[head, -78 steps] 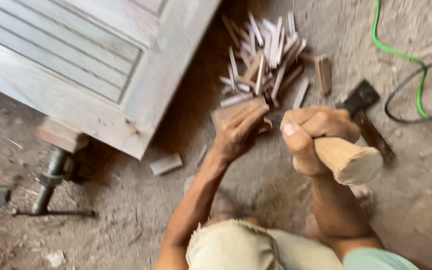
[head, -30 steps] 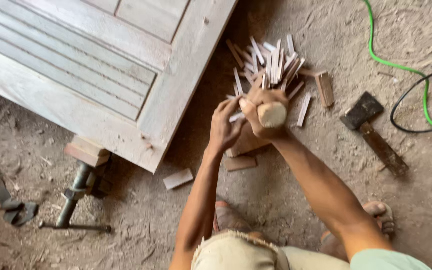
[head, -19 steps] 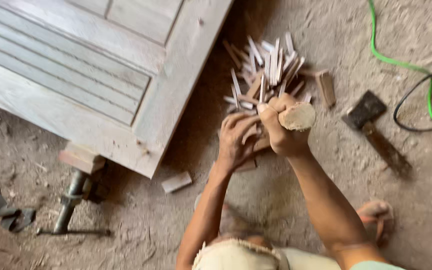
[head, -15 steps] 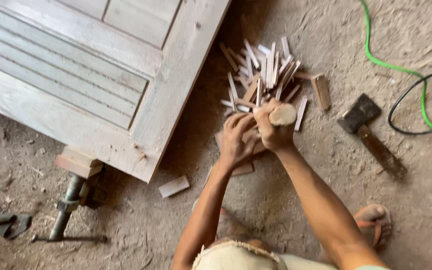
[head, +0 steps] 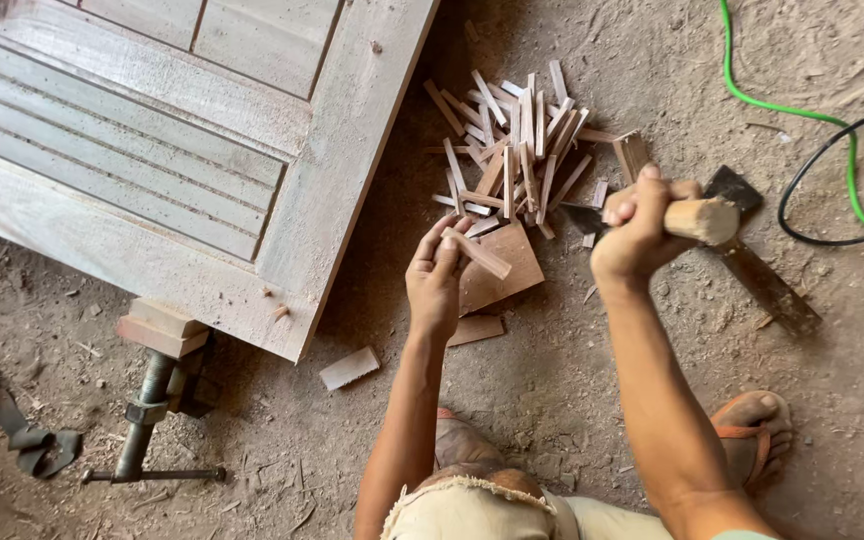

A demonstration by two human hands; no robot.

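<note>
My left hand [head: 437, 278] pinches a short wooden stick [head: 479, 254], holding it tilted over a flat wooden block [head: 500, 268] on the dirt floor. My right hand [head: 636, 226] is raised to the right of it, gripping the round wooden handle [head: 697, 220] of a tool whose dark blade [head: 584, 217] shows to the left of the fist. A pile of several thin wooden sticks [head: 514, 145] lies just beyond the block.
A grey panelled wooden door [head: 182, 150] lies flat at the left on a wood block and a pipe clamp [head: 147, 425]. A hatchet [head: 757, 265] lies at the right, near green and black cables [head: 832, 130]. Small offcuts [head: 350, 368] dot the floor. My sandalled foot [head: 752, 430] is at lower right.
My right hand has swung the wooden-handled tool up and to the right, away from the stick. The left hand still holds the stick over the block.
</note>
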